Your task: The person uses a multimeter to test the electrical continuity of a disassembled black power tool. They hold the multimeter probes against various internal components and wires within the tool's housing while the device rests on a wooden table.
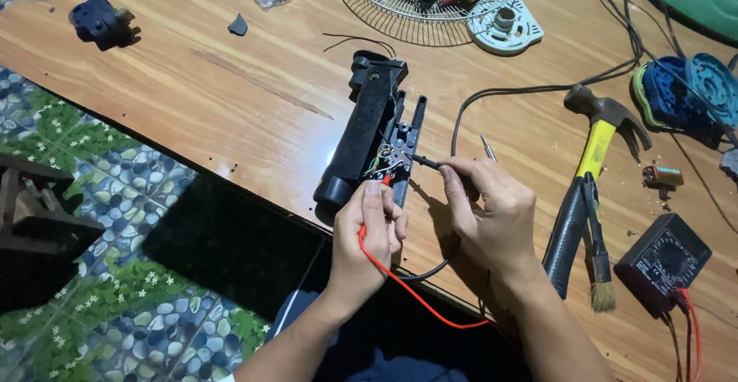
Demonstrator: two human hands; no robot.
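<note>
A black opened device housing (361, 132) with exposed coloured wiring (387, 159) lies on the wooden table (231, 97). My left hand (367, 240) is closed on a red test probe, whose red lead (419, 297) loops down past the table edge; its tip sits at the wiring. My right hand (492, 217) pinches a black test probe (427, 161), its tip touching the same wired spot. A black cable (492, 94) runs off behind.
A yellow-handled hammer (592, 174), pliers and a small brush (600, 267) lie to the right. A black multimeter (663, 260) sits at the right edge. A fan grille (400, 5) with parts, a blue coil part (684, 90) and a black plastic piece (100, 21) lie farther back.
</note>
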